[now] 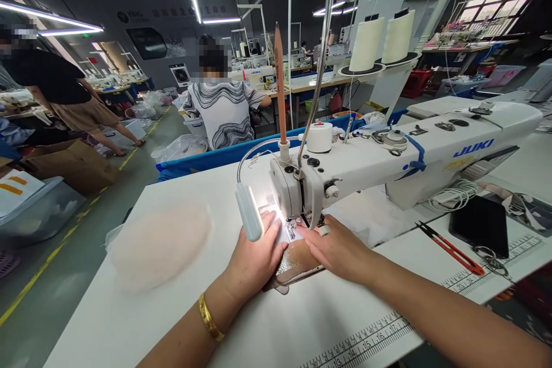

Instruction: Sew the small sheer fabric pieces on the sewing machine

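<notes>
Fabric piece (297, 261), tan, under presser foot of sewing machine (388, 155) on tabletop (172, 310); left hand (254, 259) and right hand (338, 247) pressed flat on it, grip open, nothing clasped; judged light, soft, limp; best steered by flat palms beside needle; snips (451, 248) well apart.

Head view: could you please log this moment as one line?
left hand flat on fabric piece | right hand flat on it | under sewing machine
</notes>
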`<state>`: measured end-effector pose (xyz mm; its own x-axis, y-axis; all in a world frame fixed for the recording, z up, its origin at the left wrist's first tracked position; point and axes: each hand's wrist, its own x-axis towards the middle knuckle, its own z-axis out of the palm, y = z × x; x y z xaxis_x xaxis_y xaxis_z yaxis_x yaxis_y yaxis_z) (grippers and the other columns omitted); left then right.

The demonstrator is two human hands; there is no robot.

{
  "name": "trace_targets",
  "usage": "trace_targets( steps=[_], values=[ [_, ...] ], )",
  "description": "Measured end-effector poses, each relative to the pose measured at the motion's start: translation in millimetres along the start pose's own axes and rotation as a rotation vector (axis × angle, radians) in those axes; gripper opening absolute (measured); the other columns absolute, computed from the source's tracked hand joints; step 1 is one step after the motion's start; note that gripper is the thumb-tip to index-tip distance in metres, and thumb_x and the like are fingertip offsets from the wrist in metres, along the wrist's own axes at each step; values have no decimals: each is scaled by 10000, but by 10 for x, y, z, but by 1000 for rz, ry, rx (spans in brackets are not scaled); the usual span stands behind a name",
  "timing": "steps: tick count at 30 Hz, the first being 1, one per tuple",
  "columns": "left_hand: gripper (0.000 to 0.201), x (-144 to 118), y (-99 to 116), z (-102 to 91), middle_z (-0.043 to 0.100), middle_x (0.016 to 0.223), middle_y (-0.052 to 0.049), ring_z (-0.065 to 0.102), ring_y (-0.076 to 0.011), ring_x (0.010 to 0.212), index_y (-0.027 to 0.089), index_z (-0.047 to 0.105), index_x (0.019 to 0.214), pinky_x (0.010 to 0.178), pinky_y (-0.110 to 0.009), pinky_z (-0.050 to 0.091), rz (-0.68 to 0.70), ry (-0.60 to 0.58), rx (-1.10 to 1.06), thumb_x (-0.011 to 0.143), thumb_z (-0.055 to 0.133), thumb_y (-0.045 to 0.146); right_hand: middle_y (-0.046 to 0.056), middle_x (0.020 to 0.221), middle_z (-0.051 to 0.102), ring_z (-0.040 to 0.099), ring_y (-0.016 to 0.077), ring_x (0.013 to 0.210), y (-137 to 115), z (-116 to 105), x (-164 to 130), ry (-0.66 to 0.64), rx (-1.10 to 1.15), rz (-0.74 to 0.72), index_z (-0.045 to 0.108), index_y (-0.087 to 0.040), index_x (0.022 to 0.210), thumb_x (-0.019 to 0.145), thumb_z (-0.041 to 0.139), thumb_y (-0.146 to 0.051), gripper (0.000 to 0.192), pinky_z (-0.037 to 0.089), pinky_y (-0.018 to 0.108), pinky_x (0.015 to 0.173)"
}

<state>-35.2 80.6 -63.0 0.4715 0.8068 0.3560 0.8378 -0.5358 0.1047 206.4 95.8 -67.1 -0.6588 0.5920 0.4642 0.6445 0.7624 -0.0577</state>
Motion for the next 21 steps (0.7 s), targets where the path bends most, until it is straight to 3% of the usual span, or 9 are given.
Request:
trace_targets(
  steps=[3,5,8,9,12,16,19,21],
  values=[
    [196,-4,83,-47,631,1349,-160,590,-354,1277,167,640,1176,1028,-515,541,-42,-85,117,1033,612,297,123,1077,748,633,269,894,9,81,-56,50,53,-55,678,-167,1192,940,490,-71,328,526,365,736],
    [257,-43,210,-132,637,1360,-180,636,-365,1204,143,639,1235,933,-498,573,-87,-162,200,1009,635,266,124,1123,739,652,260,947,-35,118,-65,65,147,-126,655,-177,1222,951,491,-78,332,541,362,769],
    [70,-187,413,-315,727,1037,-90,695,-297,877,188,691,1005,716,-407,550,-75,-269,196,955,641,185,132,1260,706,647,260,1150,-167,122,-40,57,282,-236,619,-202,1290,975,531,-123,336,549,378,905],
    [92,-248,453,-373,712,905,-51,677,-261,777,207,676,902,664,-375,518,-52,-279,155,956,614,165,129,1287,699,636,261,1196,-214,116,-31,51,313,-264,609,-213,1310,978,547,-140,346,542,388,943],
    [212,-405,433,-481,631,747,-19,595,-216,648,216,604,773,591,-343,436,-41,-192,99,947,533,119,115,1271,716,645,251,1196,-312,110,-25,35,390,-348,595,-230,1332,976,560,-141,369,527,409,983],
    [50,-424,213,-449,616,852,-72,582,-295,812,189,633,935,675,-385,470,-127,-18,216,885,639,187,120,1239,741,660,249,1174,-341,148,-79,63,473,-454,588,-194,1317,978,537,-107,353,513,428,985],
    [162,-300,112,-376,630,949,-104,576,-325,884,182,638,1046,735,-420,494,-147,6,229,899,658,247,122,1272,738,656,252,1205,-348,158,-142,31,500,-472,600,-178,1292,972,534,-101,336,502,416,973],
    [90,-207,107,-339,636,981,-108,581,-318,888,192,623,989,761,-431,495,-149,-35,199,911,626,236,118,1275,741,653,246,1224,-354,140,-181,-1,498,-471,610,-178,1276,968,539,-103,324,494,397,971]
  ],
)
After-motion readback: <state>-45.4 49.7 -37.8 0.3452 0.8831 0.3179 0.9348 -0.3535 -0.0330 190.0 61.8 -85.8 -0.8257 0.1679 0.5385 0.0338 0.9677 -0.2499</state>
